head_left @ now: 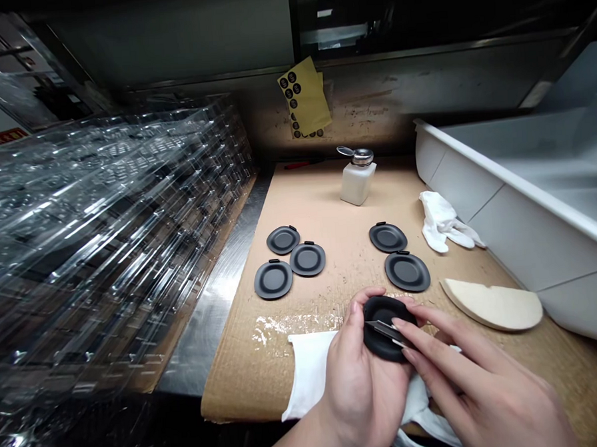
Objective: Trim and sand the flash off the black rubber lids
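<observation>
My left hand point(361, 380) cradles a rounded black plastic part point(383, 307), its fingers curled round the edge. In my right hand point(466, 368) is a thin metal blade point(384, 329), pinched between thumb and fingers, its tip lying over the part's face. The blade's rear end is hidden by my fingers. Beyond my hands lie several similar black parts, each with a small tab at its top: one at the left point(273, 279) in a group, and another at the right point(407, 271). A white cloth point(310, 363) spreads under my hands.
Stacked clear plastic trays point(128, 212) fill the left side. A pump bottle point(357, 180) with its lid raised stands at the back. Along the right are a white glove point(443, 222), a half-round pale pad point(493, 303) and a large white bin point(518, 212). Yellow sticker sheets point(309, 99) hang behind.
</observation>
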A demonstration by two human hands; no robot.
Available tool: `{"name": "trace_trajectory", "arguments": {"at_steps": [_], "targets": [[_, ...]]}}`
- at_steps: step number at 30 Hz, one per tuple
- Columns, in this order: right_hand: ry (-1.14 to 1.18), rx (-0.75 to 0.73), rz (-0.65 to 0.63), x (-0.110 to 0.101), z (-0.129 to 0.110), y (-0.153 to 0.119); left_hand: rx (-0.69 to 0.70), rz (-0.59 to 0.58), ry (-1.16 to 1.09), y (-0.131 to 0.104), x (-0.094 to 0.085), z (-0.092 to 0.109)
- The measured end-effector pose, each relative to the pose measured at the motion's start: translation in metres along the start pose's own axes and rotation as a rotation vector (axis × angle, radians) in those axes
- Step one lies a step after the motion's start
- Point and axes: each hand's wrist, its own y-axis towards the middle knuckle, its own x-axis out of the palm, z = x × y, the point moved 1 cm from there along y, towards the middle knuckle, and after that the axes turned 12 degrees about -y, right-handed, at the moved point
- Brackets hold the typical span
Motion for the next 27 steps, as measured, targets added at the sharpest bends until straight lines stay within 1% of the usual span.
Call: {"name": "trace_trajectory", "arguments": {"at_steps": [8, 13, 15, 17, 18, 21, 23, 25, 27], "targets": [[0.026, 0.0, 0.004, -0.001, 0.0, 0.002, 0.006, -0.008, -0.006, 0.001, 0.001, 0.0], [0.098, 0.05, -0.005, -0.002, 0.002, 0.001, -0.005, 0.0, 0.008, 0.0, 0.001, -0.001], [0.125, 0.112, -0.008, 0.0, 0.011, -0.005, -0.008, 0.001, 0.022, 0.0, 0.001, 0.0], [0.128, 0.168, -0.017, 0.005, 0.027, -0.015, -0.007, -0.006, 0.042, 0.001, 0.002, 0.001], [0.128, 0.167, -0.021, 0.008, 0.036, -0.022, -0.008, -0.01, 0.05, 0.001, 0.003, 0.001], [0.128, 0.071, -0.016, 0.021, 0.064, -0.046, -0.017, -0.017, 0.054, 0.0, 0.004, 0.002], [0.102, 0.023, 0.005, 0.027, 0.077, -0.061, -0.017, -0.016, 0.046, -0.001, 0.004, 0.003], [0.064, 0.018, 0.002, 0.028, 0.083, -0.073, -0.018, -0.024, 0.039, -0.002, 0.004, 0.004], [0.041, 0.022, -0.017, 0.026, 0.083, -0.077, -0.027, -0.041, 0.039, -0.004, 0.004, 0.004]]}}
